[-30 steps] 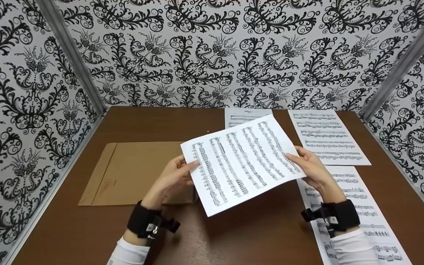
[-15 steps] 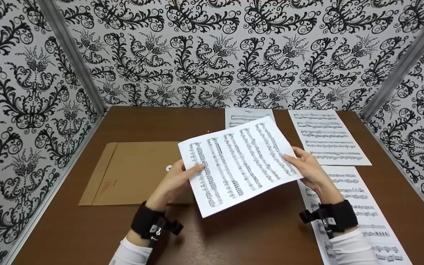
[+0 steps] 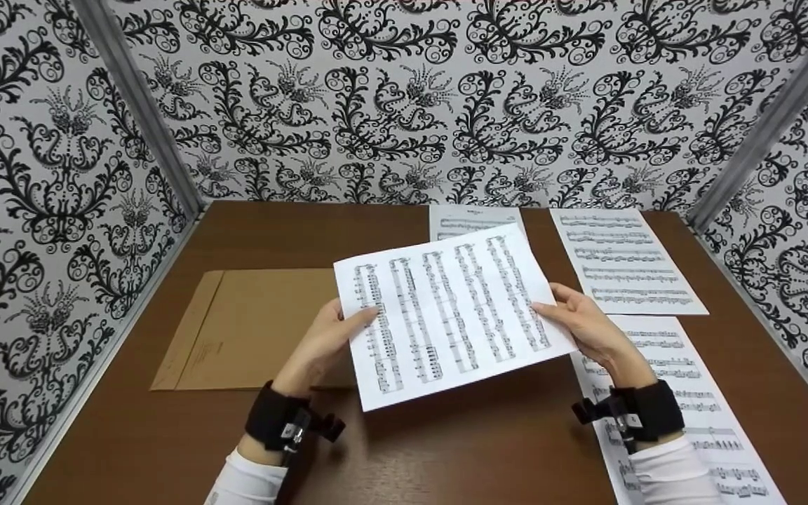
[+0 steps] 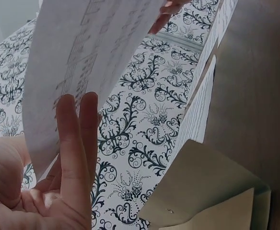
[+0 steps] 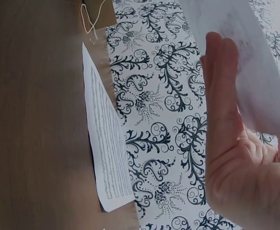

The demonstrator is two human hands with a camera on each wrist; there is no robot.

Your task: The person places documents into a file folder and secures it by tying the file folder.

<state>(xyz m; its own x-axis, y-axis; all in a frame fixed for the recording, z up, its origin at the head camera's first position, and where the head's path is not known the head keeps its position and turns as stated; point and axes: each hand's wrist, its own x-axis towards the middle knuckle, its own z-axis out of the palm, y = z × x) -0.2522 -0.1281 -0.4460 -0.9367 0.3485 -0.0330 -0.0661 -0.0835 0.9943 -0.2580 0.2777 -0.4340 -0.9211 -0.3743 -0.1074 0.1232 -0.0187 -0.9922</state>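
Note:
A white sheet of printed music (image 3: 446, 312) is held in the air above the brown table (image 3: 446, 449), staves running away from me. My left hand (image 3: 330, 337) pinches its left edge, thumb on top and fingers (image 4: 75, 139) flat beneath the sheet (image 4: 82, 62). My right hand (image 3: 583, 322) pinches the right edge, thumb on top, fingers (image 5: 221, 96) straight under the sheet (image 5: 240, 57). A brown paper envelope (image 3: 250, 326) lies flat on the table under and left of the left hand, its flap (image 4: 202, 187) open.
Three more music sheets lie on the table: one at the back centre (image 3: 470, 219), one at the back right (image 3: 621, 259), one at the front right (image 3: 684, 414) under my right wrist. Patterned walls (image 3: 404, 91) enclose the table on three sides.
Both hands have turned the held sheet slightly clockwise and shifted it a little to the left and toward me. The sheets on the table and the envelope have not moved.

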